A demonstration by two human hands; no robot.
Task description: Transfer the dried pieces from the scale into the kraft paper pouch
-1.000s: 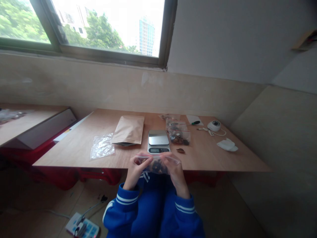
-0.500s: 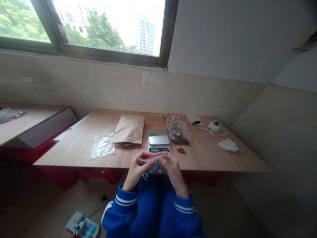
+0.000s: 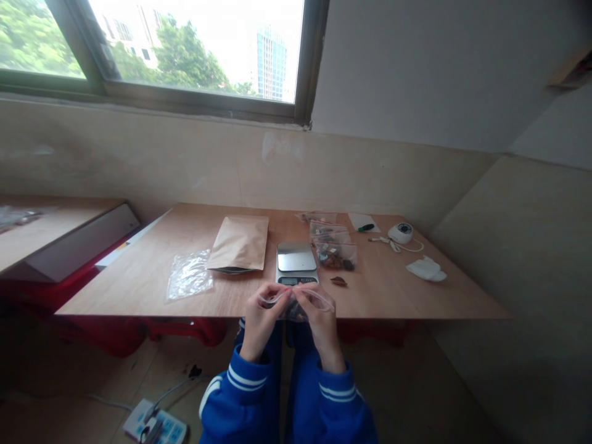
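Plastic bag (image 3: 296, 303), dark contents: pinched at its top edge between left hand (image 3: 261, 314) and right hand (image 3: 318, 317), both closed on it. Scale (image 3: 296, 262) just beyond the hands, on table (image 3: 393, 290).

Bright blue sleeves (image 3: 240, 394) with twin white stripes at each cuff, matching blue trousers (image 3: 296, 345) below.

Clear zip bag (image 3: 296, 303) with dark brown contents, a reddish seal line along its top. Blue sleeves (image 3: 252, 385) with white double stripes at the cuffs. Pale wood-grain table (image 3: 393, 290). Kraft-brown paper pouch (image 3: 239, 242). Silver-topped scale (image 3: 296, 262) with white body and dark display. Crinkled clear plastic bag (image 3: 189, 273). White round device (image 3: 400, 232). Green-capped marker (image 3: 365, 227).
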